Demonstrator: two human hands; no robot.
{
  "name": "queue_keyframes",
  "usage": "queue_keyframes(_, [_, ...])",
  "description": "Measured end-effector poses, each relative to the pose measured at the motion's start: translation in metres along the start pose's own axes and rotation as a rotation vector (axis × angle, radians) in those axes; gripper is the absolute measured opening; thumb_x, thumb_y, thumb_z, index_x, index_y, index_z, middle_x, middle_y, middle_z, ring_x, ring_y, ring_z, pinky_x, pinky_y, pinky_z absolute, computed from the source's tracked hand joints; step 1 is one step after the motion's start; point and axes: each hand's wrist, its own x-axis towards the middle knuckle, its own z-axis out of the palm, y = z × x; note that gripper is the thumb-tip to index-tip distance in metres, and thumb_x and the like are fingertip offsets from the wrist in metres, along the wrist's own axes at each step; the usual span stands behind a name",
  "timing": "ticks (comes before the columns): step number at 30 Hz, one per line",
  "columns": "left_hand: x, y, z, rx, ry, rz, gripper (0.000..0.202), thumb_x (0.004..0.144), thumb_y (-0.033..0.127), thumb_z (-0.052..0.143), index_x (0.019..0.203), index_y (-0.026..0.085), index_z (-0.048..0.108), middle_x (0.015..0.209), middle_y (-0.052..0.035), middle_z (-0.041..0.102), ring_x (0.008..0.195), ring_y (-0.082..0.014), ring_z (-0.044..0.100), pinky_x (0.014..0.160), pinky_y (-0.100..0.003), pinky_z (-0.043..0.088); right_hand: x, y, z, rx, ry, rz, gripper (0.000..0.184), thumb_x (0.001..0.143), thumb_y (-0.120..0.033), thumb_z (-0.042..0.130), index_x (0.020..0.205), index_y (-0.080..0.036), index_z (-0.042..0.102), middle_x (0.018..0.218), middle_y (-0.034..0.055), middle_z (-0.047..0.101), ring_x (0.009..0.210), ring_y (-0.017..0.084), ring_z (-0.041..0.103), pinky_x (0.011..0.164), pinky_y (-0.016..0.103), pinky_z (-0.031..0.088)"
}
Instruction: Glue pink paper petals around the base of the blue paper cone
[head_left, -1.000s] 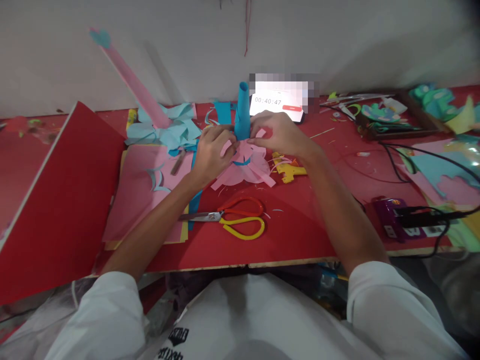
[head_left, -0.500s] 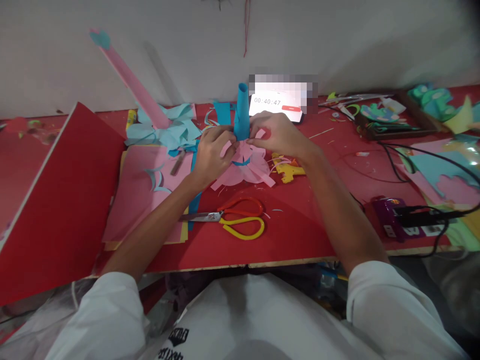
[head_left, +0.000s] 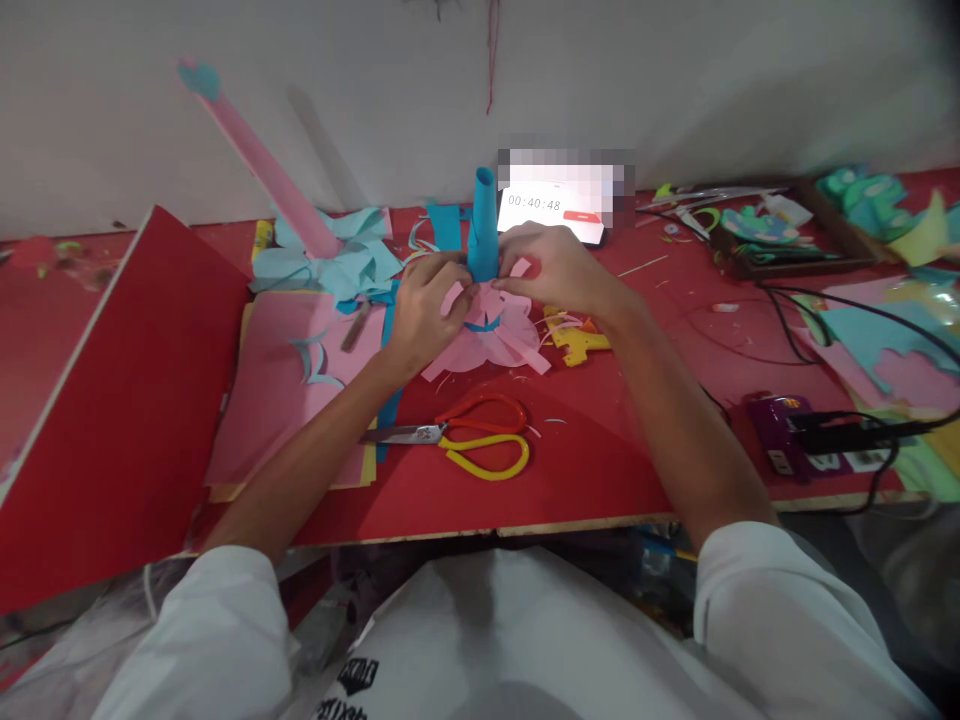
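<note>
A blue paper tube [head_left: 484, 225] stands upright on a pink paper flower shape [head_left: 480, 345] with loose strips. From the left, my left hand [head_left: 431, 300] is closed with its fingertips at the tube's foot. My right hand [head_left: 559, 265] pinches at the same foot from the other side, over the pink paper. Exactly which edge each set of fingers grips is partly hidden. Nearer to me lie scissors [head_left: 487, 440] with one red and one yellow handle. A yellow glue gun [head_left: 581, 345] rests to the right of the flower.
Pink paper sheets [head_left: 262, 370] lie on the left beside a raised red board [head_left: 127, 420]. A pink paper stem [head_left: 270, 175] leans behind them. A phone [head_left: 551, 210] shows a timer. Cables, a purple box [head_left: 776, 435] and a brown tray [head_left: 795, 260] are on the right.
Both hands stay almost in place at the foot of the blue tube. The phone timer goes from 00:40:47 to 00:40:48.
</note>
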Motion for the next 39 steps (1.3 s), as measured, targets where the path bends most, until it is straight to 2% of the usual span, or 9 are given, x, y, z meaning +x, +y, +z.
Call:
queue_keyframes(9, [0.001, -0.001, 0.0, -0.014, -0.025, -0.023, 0.024, 0.109, 0.043, 0.054, 0.1, 0.024, 0.064, 0.129, -0.0047, 0.074, 0.126, -0.0216, 0.066, 0.11, -0.047, 0.051, 0.0, -0.001, 0.001, -0.027, -0.016, -0.008, 0.02, 0.095, -0.047, 0.073, 0.093, -0.027, 0.077, 0.117, 0.0065, 0.077, 0.12, 0.031, 0.068, 0.11, 0.051, 0.053])
queue_keyframes(16, [0.003, 0.005, -0.006, -0.079, -0.031, -0.064, 0.019, 0.107, 0.038, 0.058, 0.098, 0.022, 0.064, 0.128, -0.0084, 0.075, 0.127, -0.0243, 0.068, 0.111, -0.044, 0.051, -0.004, -0.004, 0.0, -0.027, -0.012, -0.004, 0.023, 0.096, -0.047, 0.073, 0.09, -0.026, 0.078, 0.121, 0.0067, 0.078, 0.119, 0.032, 0.068, 0.109, 0.053, 0.051])
queue_keyframes(20, [0.005, 0.007, -0.011, -0.136, -0.023, -0.074, 0.029, 0.107, 0.051, 0.055, 0.101, 0.023, 0.063, 0.12, -0.0089, 0.075, 0.118, -0.0249, 0.069, 0.107, -0.044, 0.052, -0.012, -0.003, -0.001, -0.052, 0.025, 0.059, 0.03, 0.099, -0.052, 0.068, 0.095, -0.024, 0.078, 0.113, 0.0086, 0.079, 0.107, 0.03, 0.07, 0.101, 0.049, 0.053])
queue_keyframes(25, [0.001, -0.002, -0.018, -0.135, -0.009, -0.133, 0.052, 0.112, 0.062, 0.032, 0.103, 0.023, 0.066, 0.101, -0.0095, 0.073, 0.098, -0.0231, 0.07, 0.092, -0.04, 0.054, -0.024, 0.003, 0.004, -0.147, 0.038, 0.202, 0.028, 0.1, -0.049, 0.066, 0.106, -0.026, 0.08, 0.106, 0.0091, 0.078, 0.093, 0.028, 0.069, 0.089, 0.046, 0.054])
queue_keyframes(28, [-0.006, -0.012, -0.019, -0.088, -0.135, -0.11, 0.064, 0.112, 0.065, 0.026, 0.098, 0.021, 0.07, 0.096, -0.0094, 0.077, 0.09, -0.0213, 0.072, 0.082, -0.035, 0.052, -0.031, 0.008, 0.015, -0.137, 0.017, 0.2, 0.022, 0.099, -0.043, 0.069, 0.106, -0.025, 0.08, 0.106, 0.01, 0.078, 0.096, 0.029, 0.069, 0.09, 0.046, 0.052])
queue_keyframes(32, [-0.014, -0.018, -0.014, 0.09, -0.292, -0.07, 0.057, 0.106, 0.067, 0.048, 0.092, 0.021, 0.077, 0.087, -0.0089, 0.081, 0.079, -0.0236, 0.074, 0.069, -0.034, 0.045, -0.036, 0.014, 0.033, -0.132, 0.014, 0.202, 0.019, 0.096, -0.039, 0.072, 0.104, -0.024, 0.08, 0.103, 0.0098, 0.076, 0.1, 0.029, 0.069, 0.09, 0.043, 0.05])
queue_keyframes(35, [-0.014, -0.016, -0.012, 0.127, -0.326, -0.07, 0.044, 0.104, 0.059, 0.058, 0.094, 0.023, 0.08, 0.087, -0.0076, 0.082, 0.077, -0.0236, 0.074, 0.067, -0.033, 0.041, -0.035, 0.016, 0.041, -0.145, 0.013, 0.207, 0.017, 0.094, -0.037, 0.075, 0.103, -0.023, 0.079, 0.104, 0.0096, 0.074, 0.1, 0.029, 0.068, 0.087, 0.041, 0.049])
queue_keyframes(39, [-0.011, -0.011, -0.011, 0.139, -0.327, -0.086, 0.039, 0.104, 0.054, 0.061, 0.095, 0.022, 0.082, 0.084, -0.0078, 0.082, 0.074, -0.0223, 0.073, 0.064, -0.033, 0.04, -0.034, 0.014, 0.044, -0.166, 0.033, 0.211, 0.017, 0.095, -0.039, 0.074, 0.097, -0.022, 0.076, 0.103, 0.0096, 0.073, 0.099, 0.028, 0.066, 0.086, 0.04, 0.047])
